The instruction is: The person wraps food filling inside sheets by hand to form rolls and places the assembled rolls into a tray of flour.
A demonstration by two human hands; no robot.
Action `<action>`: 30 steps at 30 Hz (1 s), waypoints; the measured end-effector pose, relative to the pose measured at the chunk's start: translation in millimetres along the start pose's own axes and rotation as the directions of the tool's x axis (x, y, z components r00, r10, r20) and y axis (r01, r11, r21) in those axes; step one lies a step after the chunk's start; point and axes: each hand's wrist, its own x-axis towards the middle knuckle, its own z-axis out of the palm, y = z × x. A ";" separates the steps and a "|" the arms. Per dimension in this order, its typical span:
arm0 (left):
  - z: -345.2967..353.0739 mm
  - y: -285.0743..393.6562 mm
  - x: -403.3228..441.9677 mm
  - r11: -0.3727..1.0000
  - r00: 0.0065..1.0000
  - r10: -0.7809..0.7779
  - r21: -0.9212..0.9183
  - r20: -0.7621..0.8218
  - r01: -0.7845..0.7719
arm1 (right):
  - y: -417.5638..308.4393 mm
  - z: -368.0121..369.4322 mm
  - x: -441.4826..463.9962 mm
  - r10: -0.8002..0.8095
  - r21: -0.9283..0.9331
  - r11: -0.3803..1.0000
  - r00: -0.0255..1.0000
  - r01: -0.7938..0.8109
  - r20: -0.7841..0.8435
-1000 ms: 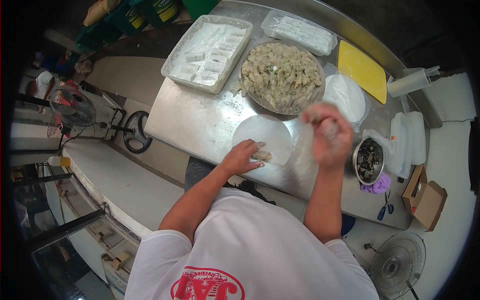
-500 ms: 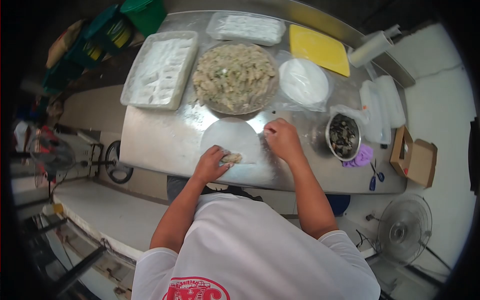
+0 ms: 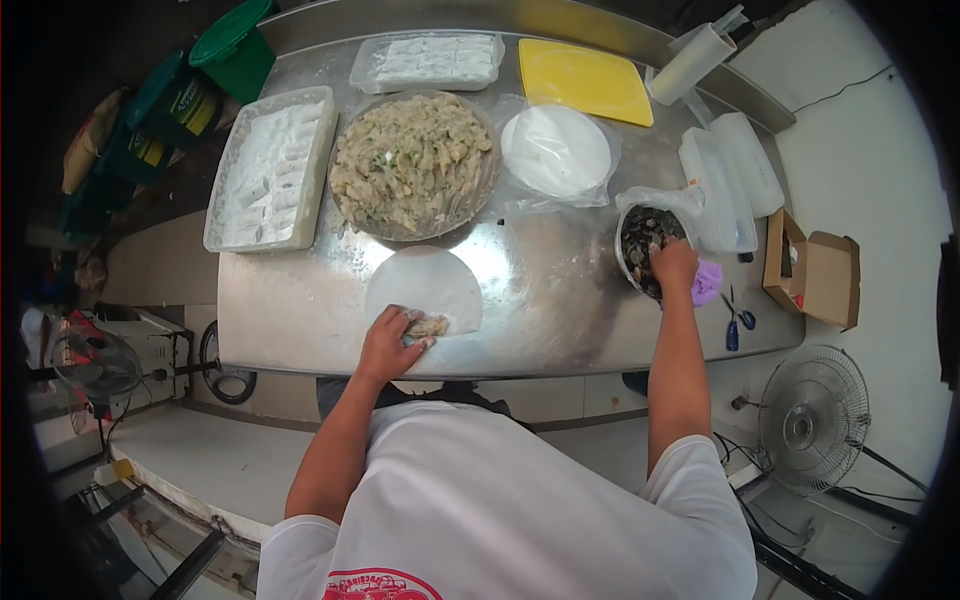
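Observation:
A round white wrapper (image 3: pixel 420 283) lies flat on the metal table near its front edge. On the wrapper's lower part is a small lump of pale filling (image 3: pixel 430 326). My left hand (image 3: pixel 388 343) rests at the lump's left side, fingers apart, with the fingertips touching it. Over to the right, my right hand (image 3: pixel 674 262) reaches into a metal bowl of dark pieces (image 3: pixel 640 228); its fingertips are down among the pieces, and what they hold is hidden. Behind the wrapper stands a wide bowl heaped with pale, green-flecked filling (image 3: pixel 412 165).
Floured rolls fill a large tub (image 3: pixel 322 170) at left and a smaller tray (image 3: pixel 430 62) behind. A bagged stack of wrappers (image 3: pixel 556 150), yellow board (image 3: pixel 585 80), plastic containers (image 3: pixel 718 190), purple cloth (image 3: pixel 706 283), scissors (image 3: pixel 733 330) and cardboard box (image 3: pixel 833 280) are toward the right.
My right hand has moved from above the table beside the wrapper, rightward into the bowl of dark pieces. My left hand stays beside the lump on the wrapper. The camera view has shifted.

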 end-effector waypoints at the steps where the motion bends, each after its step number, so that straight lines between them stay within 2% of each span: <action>1: -0.3 -0.3 -0.1 1.000 1.000 0.004 -0.002 -0.004 -0.004 | -4.9 -0.2 0.3 0.009 -0.002 1.000 1.000 -0.009 -0.001; 5: -2.7 2.8 0.3 1.000 1.000 -0.014 0.004 0.003 0.014 | -14.5 5.9 5.0 0.092 0.002 0.996 0.994 -0.092 0.055; 7: -3.2 2.7 0.1 1.000 1.000 -0.027 -0.010 0.014 0.028 | -14.3 11.4 11.2 0.160 0.064 0.984 0.985 -0.164 0.072; 11: 0.2 -2.3 -0.6 1.000 1.000 -0.018 0.000 0.001 0.018 | -15.4 16.0 13.2 0.174 0.103 0.978 0.981 -0.182 0.081; 13: 1.3 -3.3 -0.8 0.999 0.999 0.032 0.012 -0.035 -0.032 | -11.3 26.6 14.7 0.145 0.102 0.985 0.989 -0.142 -0.031; 14: 1.5 -4.0 -1.3 0.999 0.999 0.030 0.013 -0.037 -0.030 | -6.6 29.8 18.0 0.143 0.103 0.985 0.989 -0.139 -0.031; 16: 0.5 -2.9 -1.0 1.000 0.999 0.022 0.013 -0.026 -0.021 | -0.9 29.4 21.2 0.163 0.264 0.950 0.986 -0.166 0.033; 17: 0.6 -3.3 -0.7 1.000 0.999 0.019 0.013 -0.027 -0.019 | 2.1 30.5 19.1 0.160 0.264 0.951 0.987 -0.163 0.034; 19: 1.6 -5.5 -1.1 0.999 0.999 0.041 0.021 -0.025 -0.041 | 2.6 13.7 0.2 0.061 0.499 0.866 0.989 0.014 -0.134; 20: 2.6 -6.9 -1.1 0.999 0.999 0.027 0.026 -0.031 -0.026 | -3.0 5.9 -11.0 0.046 0.501 0.865 0.991 0.025 -0.128; 22: 1.9 -8.5 -2.2 0.998 0.997 0.069 -0.002 -0.040 -0.070 | -35.3 -10.8 -45.9 -0.062 0.659 0.717 0.963 0.227 -0.264; 24: 0.4 -8.1 -4.6 0.999 1.000 0.017 0.039 -0.025 -0.016 | -76.0 -16.8 -85.6 -0.200 0.763 0.566 0.950 0.313 -0.242; 26: -1.5 -4.6 -2.8 0.999 0.999 0.037 0.007 -0.002 -0.037 | -127.8 -20.3 -129.8 -0.347 0.881 0.411 0.934 0.233 -0.085; 28: -1.4 -2.8 -3.7 0.999 0.999 0.035 0.027 -0.003 -0.035 | -176.5 -13.7 -169.0 -0.466 0.930 0.347 0.883 0.122 0.058; 30: -0.1 -2.6 -3.2 0.999 1.000 0.022 0.029 -0.012 -0.021 | -214.0 13.6 -194.4 -0.591 0.957 0.234 0.807 0.170 0.001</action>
